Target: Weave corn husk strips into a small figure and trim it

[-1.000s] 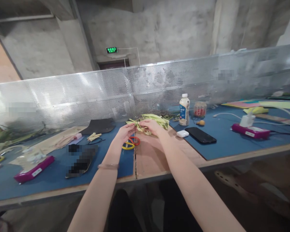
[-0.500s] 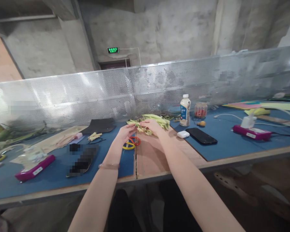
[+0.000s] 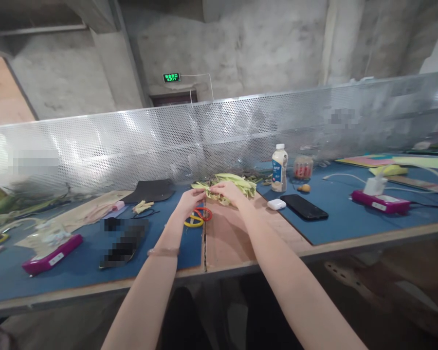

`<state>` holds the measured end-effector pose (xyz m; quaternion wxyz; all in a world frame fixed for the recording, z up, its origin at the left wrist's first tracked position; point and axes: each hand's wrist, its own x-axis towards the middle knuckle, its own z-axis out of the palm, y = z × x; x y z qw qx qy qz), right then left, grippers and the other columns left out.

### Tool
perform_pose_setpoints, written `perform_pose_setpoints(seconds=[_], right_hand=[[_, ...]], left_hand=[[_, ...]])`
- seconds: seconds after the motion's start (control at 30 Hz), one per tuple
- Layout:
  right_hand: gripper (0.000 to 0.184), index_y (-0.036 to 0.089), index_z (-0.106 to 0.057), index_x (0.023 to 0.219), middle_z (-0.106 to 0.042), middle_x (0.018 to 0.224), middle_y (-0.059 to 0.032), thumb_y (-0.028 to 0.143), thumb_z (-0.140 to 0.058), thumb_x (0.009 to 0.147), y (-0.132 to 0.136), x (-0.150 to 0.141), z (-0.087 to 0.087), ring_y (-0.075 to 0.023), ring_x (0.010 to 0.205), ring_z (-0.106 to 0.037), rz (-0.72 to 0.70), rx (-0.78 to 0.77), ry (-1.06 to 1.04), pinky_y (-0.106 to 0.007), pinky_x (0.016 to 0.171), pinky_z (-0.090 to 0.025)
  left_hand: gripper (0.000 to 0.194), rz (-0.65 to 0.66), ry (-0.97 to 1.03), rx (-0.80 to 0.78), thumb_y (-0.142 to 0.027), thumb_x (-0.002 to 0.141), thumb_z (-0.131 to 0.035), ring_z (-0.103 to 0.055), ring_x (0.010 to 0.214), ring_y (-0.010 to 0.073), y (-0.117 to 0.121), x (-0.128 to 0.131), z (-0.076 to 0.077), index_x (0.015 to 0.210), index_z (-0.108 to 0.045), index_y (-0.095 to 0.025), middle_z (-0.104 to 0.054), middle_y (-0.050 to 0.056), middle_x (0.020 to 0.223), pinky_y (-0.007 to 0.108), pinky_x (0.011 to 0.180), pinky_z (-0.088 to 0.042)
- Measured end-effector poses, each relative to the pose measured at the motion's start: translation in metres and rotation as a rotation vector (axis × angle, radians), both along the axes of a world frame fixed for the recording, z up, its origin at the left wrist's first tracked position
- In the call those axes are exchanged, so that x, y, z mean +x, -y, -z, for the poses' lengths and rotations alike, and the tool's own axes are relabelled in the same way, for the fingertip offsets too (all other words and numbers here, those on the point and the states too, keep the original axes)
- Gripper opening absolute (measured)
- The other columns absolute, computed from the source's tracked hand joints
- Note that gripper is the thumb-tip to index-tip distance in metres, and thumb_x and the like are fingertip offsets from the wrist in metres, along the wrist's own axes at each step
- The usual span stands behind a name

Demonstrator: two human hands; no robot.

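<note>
A loose bundle of pale green, husk-like leaves (image 3: 246, 185) lies at the back of the bare wooden strip. My left hand (image 3: 190, 200) is closed at its left end, fingertips pinching the leaves. Just right of it, my right hand (image 3: 227, 190) is bent over the bundle, fingers closed on the same leaves. The fingertips are small and partly hidden among the leaves. Below my left hand lie scissors with red and yellow handles (image 3: 193, 222), their blades not visible.
On the right are a milk bottle (image 3: 279, 170), a jar (image 3: 302, 167), a white earphone case (image 3: 276, 204), a black phone (image 3: 304, 207) and a purple power strip (image 3: 381, 202). Another purple power strip (image 3: 53, 254) is at left. A perforated metal screen (image 3: 149, 141) runs behind.
Both hands stay at the leaf bundle, with only slight finger movement. The surrounding objects are where they were.
</note>
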<state>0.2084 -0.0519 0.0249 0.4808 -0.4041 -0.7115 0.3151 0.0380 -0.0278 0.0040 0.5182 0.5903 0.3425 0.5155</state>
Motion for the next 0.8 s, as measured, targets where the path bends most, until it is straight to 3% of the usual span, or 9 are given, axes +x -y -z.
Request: perform_pose_setpoints(seconds=[0.5, 0.8], right_hand=[[0.020, 0.011, -0.059, 0.090, -0.060, 0.081, -0.0018, 0.029, -0.054, 0.086, -0.0019, -0.0041, 0.0005, -0.0096, 0.067, -0.056, 0.001, 0.018, 0.029, -0.025, 0.063, -0.049], [0.022, 0.010, -0.058, 0.087, -0.059, 0.079, -0.0015, 0.031, -0.053, 0.086, 0.0037, -0.0059, -0.0046, -0.0107, 0.070, -0.056, 0.007, 0.109, 0.115, -0.027, 0.064, -0.048]], left_hand=[[0.024, -0.032, -0.026, 0.058, -0.027, 0.086, -0.053, -0.059, 0.085, 0.0176, 0.0050, 0.0045, -0.0034, 0.105, -0.056, -0.013, -0.059, 0.007, 0.102, 0.036, 0.072, -0.051], [0.023, -0.016, 0.049, 0.050, -0.027, 0.086, -0.053, -0.060, 0.083, 0.0169, 0.0034, 0.0054, -0.0024, 0.104, -0.055, -0.013, -0.059, 0.007, 0.101, 0.035, 0.070, -0.051]])
